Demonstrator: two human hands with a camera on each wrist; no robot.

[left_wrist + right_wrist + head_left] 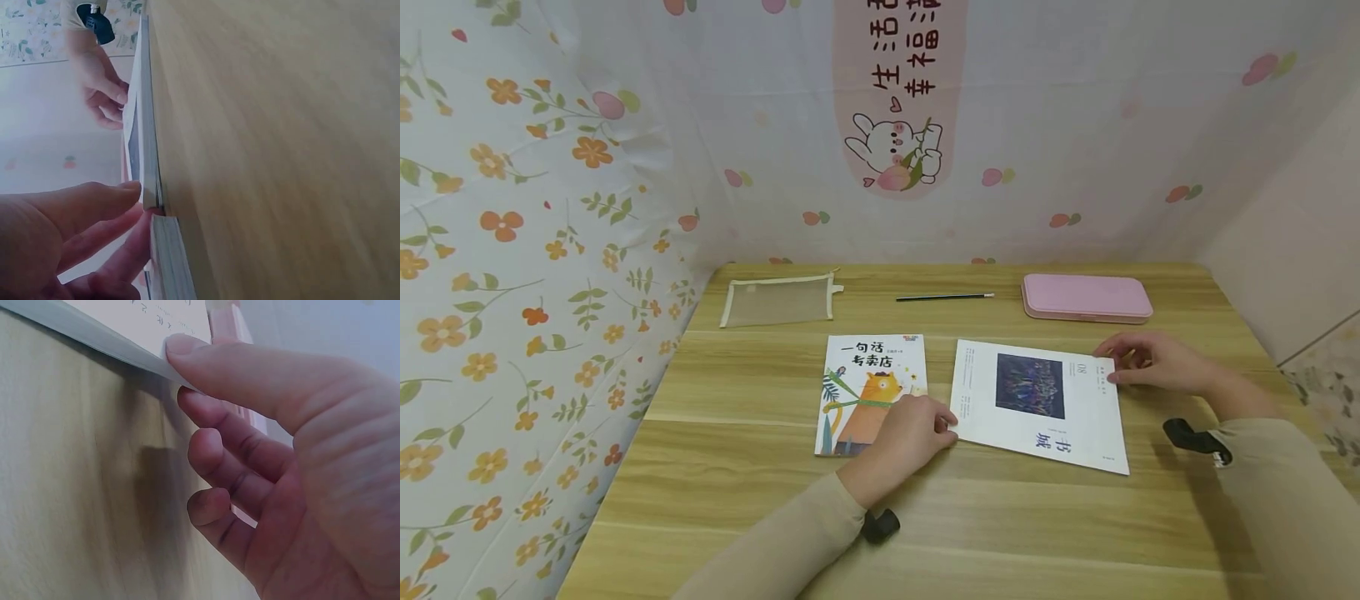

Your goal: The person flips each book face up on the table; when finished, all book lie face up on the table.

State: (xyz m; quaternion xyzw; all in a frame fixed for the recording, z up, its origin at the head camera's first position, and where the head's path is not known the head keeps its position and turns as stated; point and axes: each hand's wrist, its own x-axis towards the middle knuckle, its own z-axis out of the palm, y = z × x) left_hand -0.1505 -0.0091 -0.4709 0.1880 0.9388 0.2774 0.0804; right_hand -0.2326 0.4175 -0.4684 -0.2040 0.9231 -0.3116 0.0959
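Note:
A white magazine (pixel 1000 433) with a dark picture on its cover lies slightly turned on the wooden table. My right hand (pixel 1161 367) pinches its upper right corner, thumb on the cover and index fingertip beneath, as the right wrist view shows; the other fingers are bent below the edge. At the lower left corner, my left hand (pixel 913 433) grips the magazine between thumb (pixel 112 194) and fingers. That hand also reaches over a picture book (pixel 876 387) with an orange cartoon animal, covering its lower right part. In the left wrist view, the two books' edges sit close together.
A beige mesh zip pouch (pixel 778 302) lies at the back left of the table (pixel 1000 542). A thin dark pen or pencil (pixel 943 297) is at the back middle, and a pink case (pixel 1086 297) at the back right. Patterned cloth walls (pixel 1030 108) border the table.

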